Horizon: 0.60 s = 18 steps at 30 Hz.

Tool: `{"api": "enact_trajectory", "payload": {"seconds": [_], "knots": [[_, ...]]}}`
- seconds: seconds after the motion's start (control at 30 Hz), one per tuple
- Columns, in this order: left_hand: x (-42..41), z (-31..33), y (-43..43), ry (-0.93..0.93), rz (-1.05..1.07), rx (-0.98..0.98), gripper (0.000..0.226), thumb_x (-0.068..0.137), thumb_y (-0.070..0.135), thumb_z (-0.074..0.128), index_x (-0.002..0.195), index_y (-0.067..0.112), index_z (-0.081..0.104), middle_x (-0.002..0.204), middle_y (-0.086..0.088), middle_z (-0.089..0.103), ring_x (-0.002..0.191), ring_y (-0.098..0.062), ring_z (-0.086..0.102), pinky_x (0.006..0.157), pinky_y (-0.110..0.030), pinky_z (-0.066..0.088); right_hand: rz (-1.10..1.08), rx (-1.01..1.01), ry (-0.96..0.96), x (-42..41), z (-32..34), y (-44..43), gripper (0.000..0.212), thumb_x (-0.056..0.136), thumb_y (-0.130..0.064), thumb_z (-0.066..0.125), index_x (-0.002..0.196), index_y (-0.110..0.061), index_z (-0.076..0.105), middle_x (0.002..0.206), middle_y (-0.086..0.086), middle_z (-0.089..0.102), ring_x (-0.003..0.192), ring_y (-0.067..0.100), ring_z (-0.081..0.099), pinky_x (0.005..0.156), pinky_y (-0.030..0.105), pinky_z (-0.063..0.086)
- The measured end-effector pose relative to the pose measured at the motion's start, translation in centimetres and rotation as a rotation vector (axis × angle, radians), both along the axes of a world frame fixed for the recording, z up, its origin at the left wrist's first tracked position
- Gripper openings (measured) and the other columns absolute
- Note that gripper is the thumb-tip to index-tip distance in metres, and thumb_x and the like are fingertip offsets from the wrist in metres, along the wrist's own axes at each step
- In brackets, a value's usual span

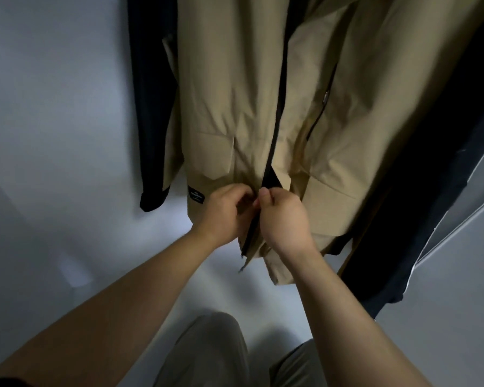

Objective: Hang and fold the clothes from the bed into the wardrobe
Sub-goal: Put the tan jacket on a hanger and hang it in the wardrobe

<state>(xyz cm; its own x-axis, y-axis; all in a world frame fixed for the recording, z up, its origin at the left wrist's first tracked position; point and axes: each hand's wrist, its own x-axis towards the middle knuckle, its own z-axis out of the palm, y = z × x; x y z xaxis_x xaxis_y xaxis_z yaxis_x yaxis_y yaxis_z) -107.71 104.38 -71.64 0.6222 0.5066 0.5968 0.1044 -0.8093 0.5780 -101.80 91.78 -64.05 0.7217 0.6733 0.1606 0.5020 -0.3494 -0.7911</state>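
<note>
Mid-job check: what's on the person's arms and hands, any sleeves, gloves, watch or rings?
The left hand and right hand are bare: no gloves, and no ring or watch shows. The left forearm and right forearm are uncovered as far as the frame shows. A dark strip at the bottom left corner may be a short sleeve's edge; too little shows to tell.

Probably a home wardrobe: tan jacket [235, 93] and dark garments [151, 107] hang against pale walls [53, 107].
</note>
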Motion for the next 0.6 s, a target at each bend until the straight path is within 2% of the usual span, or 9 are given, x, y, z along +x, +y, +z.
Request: {"api": "enact_trajectory", "payload": {"seconds": [0.07,0.1,0.17,0.27,0.33,0.43,0.53,0.6], "knots": [[0.4,-0.2,0.1,0.027,-0.014,0.089,0.038,0.099,0.047,0.047,0.093,0.015,0.067,0.086,0.001,0.067,0.078,-0.017,0.061,0.064,-0.032,0.052,0.004,-0.002,-0.004,0.1,0.3,0.0,0.037,0.108,-0.028,0.043,0.088,-0.006,0.065,0.077,0.007,0.062,0.074,0.024,0.057,0.059,0.032,0.036],[0.6,-0.2,0.1,0.032,-0.021,0.119,0.039,0.1,0.045,0.045,0.09,0.015,0.066,0.084,0.0,0.068,0.076,-0.019,0.062,0.061,-0.033,0.051,0.008,-0.007,-0.005,0.1,0.5,0.0,0.037,0.108,-0.028,0.043,0.087,-0.006,0.065,0.076,0.006,0.061,0.072,0.022,0.056,0.057,0.031,0.036],[1.0,-0.3,0.0,0.016,-0.011,0.183,0.039,0.101,0.04,0.043,0.084,0.013,0.066,0.077,-0.002,0.067,0.07,-0.019,0.062,0.058,-0.026,0.043,0.013,-0.011,-0.018,0.2,0.9,0.0,0.038,0.108,-0.028,0.043,0.086,-0.005,0.065,0.076,0.006,0.061,0.071,0.022,0.055,0.055,0.032,0.033],[1.4,-0.3,0.5,0.037,0.015,0.221,0.032,0.102,0.033,0.049,0.079,0.015,0.064,0.071,-0.002,0.067,0.064,-0.018,0.06,0.054,-0.018,0.031,-0.001,0.062,-0.061,0.5,2.4,0.1,0.038,0.108,-0.026,0.043,0.083,-0.006,0.063,0.079,0.008,0.063,0.076,0.026,0.058,0.061,0.032,0.032],[1.6,-0.4,1.1,0.098,0.025,0.207,0.035,0.103,0.035,0.046,0.078,0.017,0.061,0.066,0.002,0.062,0.057,-0.015,0.056,0.052,-0.016,0.028,-0.009,0.163,-0.072,0.5,3.8,0.1,0.037,0.108,-0.027,0.042,0.078,-0.012,0.06,0.072,0.002,0.061,0.067,0.018,0.057,0.059,0.03,0.037],[1.9,0.3,1.7,0.112,0.017,0.197,0.037,0.101,0.043,0.034,0.071,0.026,0.047,0.061,0.013,0.044,0.051,-0.006,0.04,0.053,-0.015,0.026,-0.032,0.264,-0.15,-0.2,4.7,-0.4,0.037,0.108,-0.03,0.041,0.079,-0.015,0.059,0.068,-0.003,0.059,0.061,0.007,0.054,0.052,0.018,0.036],[1.7,1.3,2.1,0.13,0.011,0.226,0.03,0.098,0.034,0.044,0.069,0.028,0.039,0.059,0.013,0.04,0.049,-0.007,0.035,0.051,-0.018,0.022,-0.054,0.32,-0.212,-0.6,4.9,-0.6,0.038,0.108,-0.03,0.041,0.083,-0.011,0.061,0.07,-0.002,0.06,0.068,0.017,0.056,0.061,0.032,0.039],[1.7,1.5,2.4,0.155,0.012,0.223,0.034,0.099,0.027,0.052,0.068,0.026,0.039,0.058,0.012,0.04,0.05,-0.011,0.039,0.051,-0.02,0.023,-0.081,0.377,-0.248,-0.4,5.9,-0.6,0.038,0.108,-0.03,0.042,0.082,-0.011,0.061,0.067,-0.005,0.058,0.067,0.018,0.055,0.061,0.033,0.039]]}}
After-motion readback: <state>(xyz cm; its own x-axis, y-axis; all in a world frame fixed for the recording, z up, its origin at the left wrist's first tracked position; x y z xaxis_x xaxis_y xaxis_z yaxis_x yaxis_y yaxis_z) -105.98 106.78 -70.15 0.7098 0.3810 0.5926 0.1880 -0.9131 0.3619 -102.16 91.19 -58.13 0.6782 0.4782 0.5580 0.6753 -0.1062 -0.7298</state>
